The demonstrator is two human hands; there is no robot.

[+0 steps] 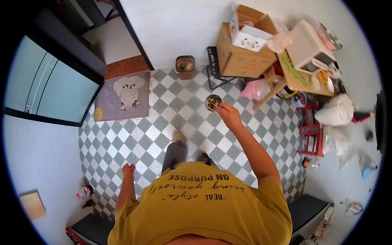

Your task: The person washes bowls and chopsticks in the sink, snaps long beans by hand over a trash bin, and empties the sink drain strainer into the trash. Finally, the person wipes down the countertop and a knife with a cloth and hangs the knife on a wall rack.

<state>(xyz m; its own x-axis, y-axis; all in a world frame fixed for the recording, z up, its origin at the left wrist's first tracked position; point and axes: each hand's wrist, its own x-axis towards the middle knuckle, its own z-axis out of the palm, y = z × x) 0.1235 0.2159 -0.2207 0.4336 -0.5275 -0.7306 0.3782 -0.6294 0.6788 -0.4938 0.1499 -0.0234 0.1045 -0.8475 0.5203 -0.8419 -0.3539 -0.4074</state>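
My right hand (pixel 229 116) reaches forward, its fingers closed on the rim of a small round metal bowl (pixel 213 102). Dark and pale bits lie inside the bowl; they are too small to name. Down at my left side, my left hand (pixel 128 169) hangs over the checkered floor (pixel 192 118) with its fingers curled in, and nothing shows in it. One foot (pixel 178 136) in a light shoe is forward on the tiles.
A trash bin (pixel 186 68) with scraps stands by the wall. Cardboard boxes (pixel 241 55) sit on a black folding rack, beside a wooden table (pixel 298 81) with a microwave (pixel 309 47). A pink bag (pixel 253 90), red stool (pixel 312 132) and cow-print mat (pixel 124 98) are around.
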